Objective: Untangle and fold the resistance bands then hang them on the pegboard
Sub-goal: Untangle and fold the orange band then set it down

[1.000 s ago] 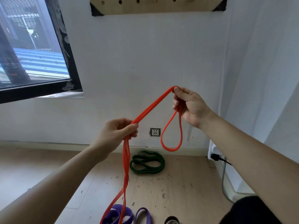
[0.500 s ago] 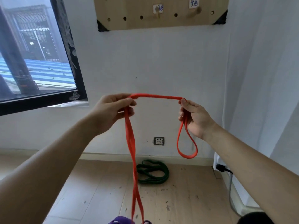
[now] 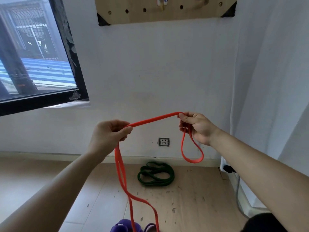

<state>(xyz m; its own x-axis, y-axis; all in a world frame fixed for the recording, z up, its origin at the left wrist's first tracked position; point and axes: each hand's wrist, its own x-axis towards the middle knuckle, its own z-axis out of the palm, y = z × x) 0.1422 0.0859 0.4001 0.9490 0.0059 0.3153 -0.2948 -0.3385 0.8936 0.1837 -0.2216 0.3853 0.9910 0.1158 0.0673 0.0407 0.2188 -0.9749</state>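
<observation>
Pegboard [image 3: 175,16] labels [image 3: 165,0] cut off, blue marks unreadable

The long red rubber resistance band [image 3: 153,119] spans between the left hand [image 3: 107,134], lower and to the left, and the right hand [image 3: 198,128], higher and to the right. A doubled length hangs from the left hand down past the bottom edge of the view, and a short loop hangs in the air from the right.

Behind them, the dark green coiled resistance band [image 3: 156,174] lies on the pale wooden plank floor [image 3: 192,198] near the foot of the white wall [image 3: 150,72], just below the square white wall socket [image 3: 163,142]. The purple resistance band [image 3: 123,226] lies at the near edge, beside the hanging strands.

The light wooden pegboard [image 3: 192,15] is mounted high on the wall above the hands. The black-framed window [image 3: 33,64] sits to its lower left.
</observation>
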